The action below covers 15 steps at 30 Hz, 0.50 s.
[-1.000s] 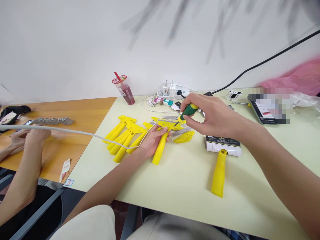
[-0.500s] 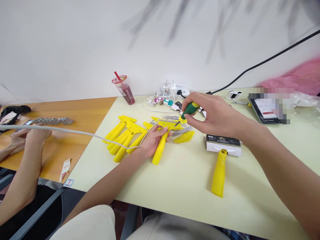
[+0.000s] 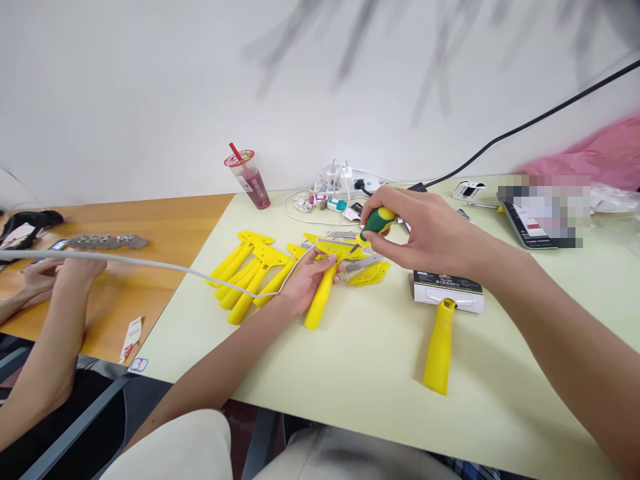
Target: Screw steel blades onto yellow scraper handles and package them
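Observation:
My left hand is closed around a yellow scraper, near where its handle meets the wide head. In my right hand is a green and yellow screwdriver, its tip pointing down at the scraper head. Whether the tip sits in a screw is too small to tell. Several more yellow scrapers lie in a group left of my left hand. Metal blades and loose yellow head pieces lie just beyond the held scraper. A scraper with a card sleeve on its head rests below my right wrist.
A drink cup with a red straw stands at the back, beside a power strip with cables. A white cable crosses the view at left. A phone or tablet lies at right. Another person's hands are at the wooden table.
The screwdriver and my right hand have shifted very slightly left and down, the handle turned a little. My left hand keeps the scraper in place.

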Tool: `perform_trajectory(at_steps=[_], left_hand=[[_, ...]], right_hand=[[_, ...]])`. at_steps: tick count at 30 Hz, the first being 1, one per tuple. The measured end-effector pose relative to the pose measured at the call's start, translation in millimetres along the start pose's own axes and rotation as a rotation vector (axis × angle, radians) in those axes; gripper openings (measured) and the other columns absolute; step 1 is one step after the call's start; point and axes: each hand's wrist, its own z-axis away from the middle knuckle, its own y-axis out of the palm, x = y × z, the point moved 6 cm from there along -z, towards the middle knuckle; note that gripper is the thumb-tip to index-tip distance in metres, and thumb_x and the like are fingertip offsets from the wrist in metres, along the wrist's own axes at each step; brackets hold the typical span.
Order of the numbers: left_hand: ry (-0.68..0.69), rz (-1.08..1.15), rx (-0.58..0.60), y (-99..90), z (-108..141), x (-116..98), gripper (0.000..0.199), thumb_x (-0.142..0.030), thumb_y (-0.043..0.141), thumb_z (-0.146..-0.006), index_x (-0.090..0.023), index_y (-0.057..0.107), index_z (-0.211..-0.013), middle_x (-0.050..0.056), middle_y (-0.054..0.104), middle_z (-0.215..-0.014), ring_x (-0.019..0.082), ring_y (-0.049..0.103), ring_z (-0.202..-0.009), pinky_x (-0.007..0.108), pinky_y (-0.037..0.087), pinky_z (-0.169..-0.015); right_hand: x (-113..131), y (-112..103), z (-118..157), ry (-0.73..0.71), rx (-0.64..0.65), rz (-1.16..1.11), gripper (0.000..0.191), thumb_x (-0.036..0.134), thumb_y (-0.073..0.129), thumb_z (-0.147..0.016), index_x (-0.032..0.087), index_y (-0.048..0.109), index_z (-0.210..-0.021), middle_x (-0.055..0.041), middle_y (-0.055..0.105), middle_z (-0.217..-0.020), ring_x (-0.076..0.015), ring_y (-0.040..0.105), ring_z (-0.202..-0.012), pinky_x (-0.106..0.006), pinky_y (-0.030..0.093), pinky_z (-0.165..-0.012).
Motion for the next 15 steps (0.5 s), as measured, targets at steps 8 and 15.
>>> perform_trajectory(at_steps=[8,15], left_hand=[[-0.002,-0.022,-0.009,-1.5,0.2,1.4,0.047,-0.021,0.099,-0.077,-0.020,0.061,-0.104,0.003,0.074,-0.110,0.016,0.075,-0.089,0.027,0.054,-0.071],[0.001,-0.033,0.010,0.5,1.4,0.6,0.047,-0.022,0.099,-0.077,-0.021,0.060,-0.103,0.003,0.073,-0.108,0.016,0.073,-0.087,0.028,0.053,-0.073]], right_hand=[[-1.2,3.1,-1.4,-0.018,-0.016,0.034,0.017,0.043,0.071,-0.101,0.029,0.062,-0.105,-0.0024,0.070,-0.090,-0.0243,0.064,-0.073,-0.039,0.046,-0.066],[-2.2,4.5,-2.4,0.079,0.005,-0.003,0.023,0.041,0.075,-0.099,0.029,0.056,-0.102,-0.0058,0.071,-0.087,-0.0255,0.059,-0.067,-0.044,0.047,-0.062]])
